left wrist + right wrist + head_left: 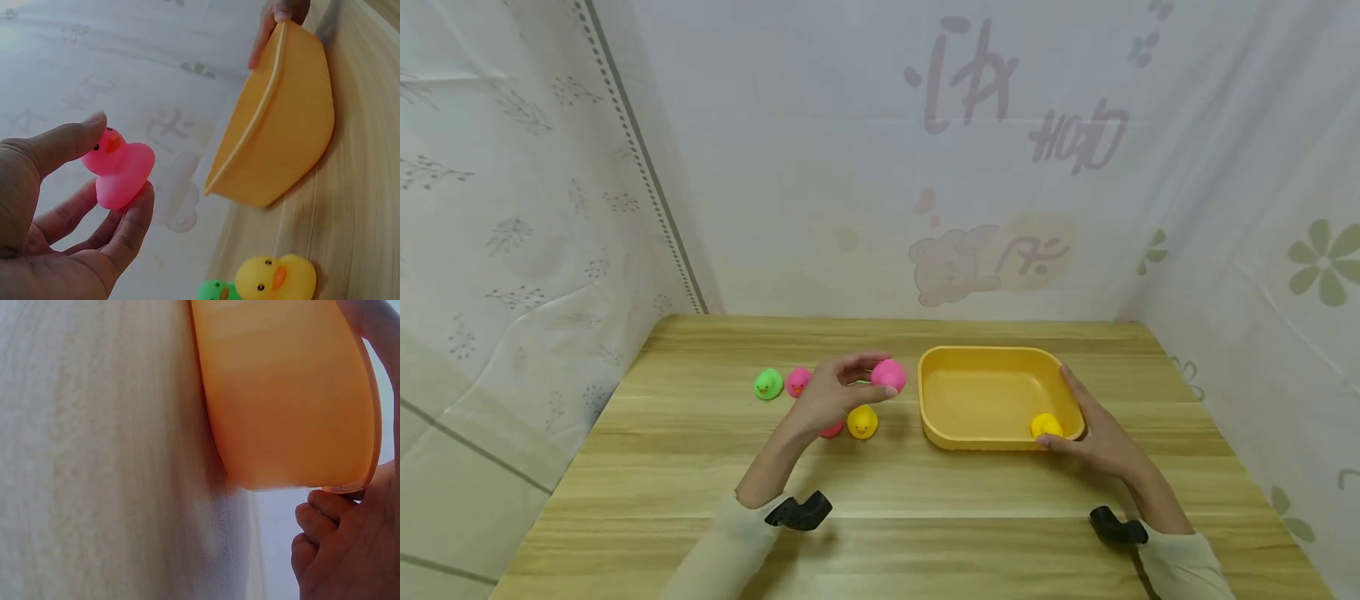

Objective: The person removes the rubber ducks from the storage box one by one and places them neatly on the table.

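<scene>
My left hand (826, 395) pinches a pink rubber duck (889, 377) between thumb and fingers, above the table and just left of the yellow basin (973, 439). In the left wrist view the pink duck (119, 169) has its beak toward the thumb. At the basin's right end, my right hand (1101, 437) grips the rim, with the thumb at the near corner and the fingers along the side. One yellow rubber duck (1046, 426) lies inside the basin by that thumb. The right wrist view shows the basin's outer wall (287, 425) and curled fingers (319, 519) beside its rim.
Left of the basin, a green duck (768, 384), a pink duck (798, 382) and a yellow duck (862, 422) sit on the wooden table (985, 533). Another pink duck (832, 430) and a green duck (215, 290) are partly hidden. Patterned cloth (790, 167) hangs behind the table.
</scene>
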`<state>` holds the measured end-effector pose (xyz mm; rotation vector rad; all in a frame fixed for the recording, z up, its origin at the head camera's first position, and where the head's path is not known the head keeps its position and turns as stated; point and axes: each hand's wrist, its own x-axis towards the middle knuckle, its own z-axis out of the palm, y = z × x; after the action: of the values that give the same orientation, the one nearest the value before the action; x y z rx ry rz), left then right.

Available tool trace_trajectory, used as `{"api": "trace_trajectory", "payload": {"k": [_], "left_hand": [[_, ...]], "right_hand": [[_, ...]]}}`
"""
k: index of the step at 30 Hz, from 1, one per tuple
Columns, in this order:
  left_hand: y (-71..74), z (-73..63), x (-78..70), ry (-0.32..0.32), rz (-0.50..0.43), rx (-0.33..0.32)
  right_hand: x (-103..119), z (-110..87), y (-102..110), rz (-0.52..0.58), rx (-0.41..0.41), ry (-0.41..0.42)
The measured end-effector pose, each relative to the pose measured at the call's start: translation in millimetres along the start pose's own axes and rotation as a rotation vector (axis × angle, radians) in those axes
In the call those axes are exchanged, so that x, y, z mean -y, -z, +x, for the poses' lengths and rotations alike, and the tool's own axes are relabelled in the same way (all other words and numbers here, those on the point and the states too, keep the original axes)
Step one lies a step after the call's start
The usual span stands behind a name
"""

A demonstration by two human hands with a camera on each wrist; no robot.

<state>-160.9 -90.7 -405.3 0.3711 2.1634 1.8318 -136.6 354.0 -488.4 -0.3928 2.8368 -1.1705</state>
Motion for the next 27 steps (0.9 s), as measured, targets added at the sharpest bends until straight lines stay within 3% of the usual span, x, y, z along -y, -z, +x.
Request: {"api": "trace_trajectory", "payload": {"k": [9, 18, 27], "left_hand": [[20.0, -11.3, 8.2, 0.028, 0.010, -0.042], [39.0, -24.1, 20.5, -0.011, -0.006, -0.066], [54.9, -34.4, 34.2, 0.006, 0.059, -0.128]], "right_hand": [[-0.6, 1.2, -0.2, -0.005, 0.000, 0.004], [0.4, 1.9, -1.1, -0.014, -0.003, 0.003], [0.7, 1.3, -0.6, -0.016, -0.003, -0.008]]}}
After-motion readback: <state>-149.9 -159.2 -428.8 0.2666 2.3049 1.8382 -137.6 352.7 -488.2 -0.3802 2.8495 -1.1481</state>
